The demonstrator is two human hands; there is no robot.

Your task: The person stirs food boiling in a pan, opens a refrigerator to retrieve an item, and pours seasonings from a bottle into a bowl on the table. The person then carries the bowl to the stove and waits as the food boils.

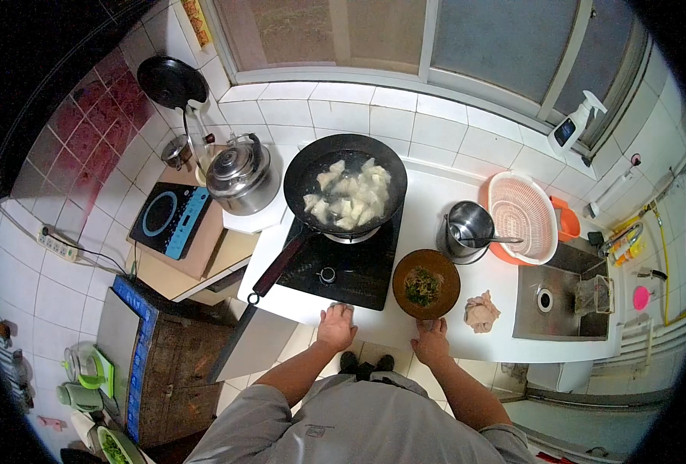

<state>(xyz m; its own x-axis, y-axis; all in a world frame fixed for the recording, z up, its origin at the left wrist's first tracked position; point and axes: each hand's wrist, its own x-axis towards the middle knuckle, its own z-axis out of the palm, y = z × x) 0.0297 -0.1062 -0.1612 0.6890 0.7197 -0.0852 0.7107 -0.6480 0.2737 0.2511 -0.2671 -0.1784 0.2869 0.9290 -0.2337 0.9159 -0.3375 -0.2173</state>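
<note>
My left hand (pixel 337 325) lies at the counter's front edge, fingers stretched out, just below the black stove (pixel 358 282). On that stove sits a black wok (pixel 302 182) holding steaming liquid and several pale dumplings (pixel 354 199); its long dark handle points toward the front left. My right hand (pixel 432 338) is at the counter edge too, fingers extended, close below a brown bowl (pixel 405 265) with chopped greens inside. Whether its fingertips touch the bowl I cannot tell. Neither hand holds anything visible. Beside the bowl lies a crumpled beige cloth (pixel 482 312).
Behind the bowl stands a metal pot (pixel 466 246) with a ladle. A pink-white colander (pixel 548 220) and a steel sink (pixel 532 321) are on the right. Left of the wok are a kettle (pixel 238 185) and an induction cooker (pixel 169 220). A spray bottle (pixel 575 125) stands by the window.
</note>
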